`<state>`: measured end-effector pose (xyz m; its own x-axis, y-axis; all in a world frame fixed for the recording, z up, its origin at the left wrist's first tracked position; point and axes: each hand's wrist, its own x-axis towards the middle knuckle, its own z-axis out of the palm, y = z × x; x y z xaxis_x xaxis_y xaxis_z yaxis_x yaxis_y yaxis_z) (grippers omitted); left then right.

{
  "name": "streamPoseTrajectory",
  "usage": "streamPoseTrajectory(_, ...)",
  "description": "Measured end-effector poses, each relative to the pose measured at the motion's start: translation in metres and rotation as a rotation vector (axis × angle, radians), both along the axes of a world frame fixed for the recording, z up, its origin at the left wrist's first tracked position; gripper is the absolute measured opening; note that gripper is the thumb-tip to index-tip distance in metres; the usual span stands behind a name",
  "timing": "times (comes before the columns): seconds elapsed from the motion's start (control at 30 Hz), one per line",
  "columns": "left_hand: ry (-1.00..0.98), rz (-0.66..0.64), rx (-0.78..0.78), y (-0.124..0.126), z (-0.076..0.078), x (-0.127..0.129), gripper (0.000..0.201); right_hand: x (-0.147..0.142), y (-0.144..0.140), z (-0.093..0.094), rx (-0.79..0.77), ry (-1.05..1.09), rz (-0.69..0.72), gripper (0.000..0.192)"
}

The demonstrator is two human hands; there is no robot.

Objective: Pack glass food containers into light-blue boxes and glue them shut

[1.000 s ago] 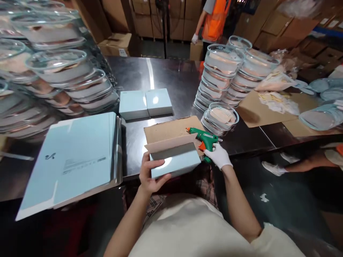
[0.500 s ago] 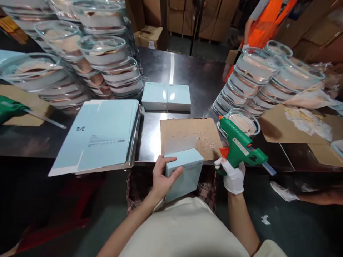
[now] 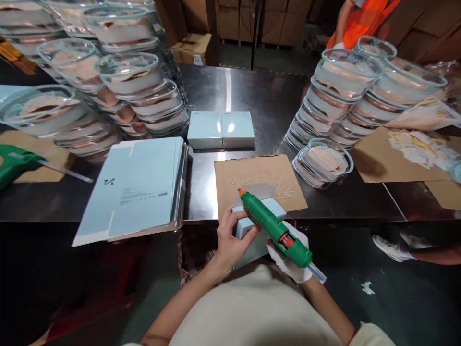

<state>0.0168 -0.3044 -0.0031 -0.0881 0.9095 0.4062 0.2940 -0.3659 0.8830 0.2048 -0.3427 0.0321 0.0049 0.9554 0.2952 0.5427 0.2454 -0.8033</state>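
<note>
My left hand (image 3: 232,240), bare, grips a light-blue box (image 3: 275,207) by its left side, thumb and fingers over the top edge. A pale flap stands up at the box's far side. In my gloved right hand (image 3: 293,269) is a green hot glue gun (image 3: 270,218), held across the top of the box. Its orange nozzle points forward and left, just beyond my left fingers; whether it touches the flap I cannot tell. The gun's handle and part of the box are hidden. Beneath the nozzle lies a cardboard sheet (image 3: 230,180) with dried glue bits.
Flat light-blue box blanks (image 3: 140,187) are stacked at left, beside another green glue gun (image 3: 18,163). Two closed light-blue boxes (image 3: 205,129) sit behind the cardboard. Stacks of glass containers (image 3: 144,91) rise at left and more glass containers (image 3: 334,96) at right. A person in orange (image 3: 363,24) stands beyond.
My right hand has brought the glue gun left, from beside the small glass stack to over the box. My left hand and the box have shifted slightly right.
</note>
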Motion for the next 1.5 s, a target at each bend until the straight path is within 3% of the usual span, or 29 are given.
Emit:
streamPoseTrajectory(0.13,0.007,0.024,-0.042,-0.003,-0.002,-0.002,0.027,0.008,0.002,-0.007,0.097,-0.087,-0.021,0.016)
streamPoseTrajectory(0.3,-0.013,0.074,-0.094,-0.006,-0.004,-0.012,0.031,0.039,-0.002,-0.021,-0.158,0.149,-0.252,0.019)
streamPoseTrajectory(0.4,-0.053,0.068,-0.141,-0.006,-0.003,-0.019,0.033,0.054,0.011,-0.023,-0.303,0.274,-0.394,0.028)
streamPoseTrajectory(0.53,-0.129,0.030,-0.162,-0.004,0.001,-0.024,0.036,0.067,0.055,-0.019,-0.527,0.400,-0.361,0.042)
streamPoseTrajectory(0.6,-0.170,0.021,-0.178,-0.004,0.005,-0.025,0.038,0.076,0.077,-0.014,-0.629,0.328,-0.351,0.048)
streamPoseTrajectory(0.7,-0.208,0.014,-0.242,-0.005,0.011,-0.027,0.041,0.090,0.093,-0.002,-0.711,0.141,-0.445,0.045)
streamPoseTrajectory(0.8,-0.248,0.000,-0.289,-0.005,0.013,-0.028,0.043,0.087,0.088,0.012,-0.528,0.004,-0.576,0.036)
streamPoseTrajectory(0.83,-0.263,-0.007,-0.295,-0.004,0.013,-0.027,0.043,0.080,0.085,0.015,-0.451,0.025,-0.553,0.034)
streamPoseTrajectory(0.9,-0.284,-0.042,-0.287,-0.003,0.012,-0.025,0.044,0.061,0.080,0.018,-0.390,0.189,-0.354,0.048)
streamPoseTrajectory(0.97,-0.298,-0.087,-0.263,-0.002,0.009,-0.021,0.045,0.041,0.080,0.016,-0.469,0.424,-0.069,0.061)
streamPoseTrajectory(1.07,-0.372,-0.105,-0.266,0.000,0.004,-0.018,0.047,0.028,0.083,0.009,-0.495,0.594,0.127,0.061)
streamPoseTrajectory(1.23,-0.659,-0.132,-0.216,0.010,-0.001,-0.022,0.065,0.040,0.077,0.011,-0.316,0.403,0.562,0.072)
streamPoseTrajectory(1.37,-0.444,-0.176,-0.127,0.016,0.003,-0.030,0.032,0.038,0.079,0.022,-0.085,0.107,0.691,0.045)
streamPoseTrajectory(1.5,-0.364,-0.223,-0.131,0.016,0.016,-0.033,0.024,0.036,0.085,0.022,0.018,0.029,0.771,0.029)
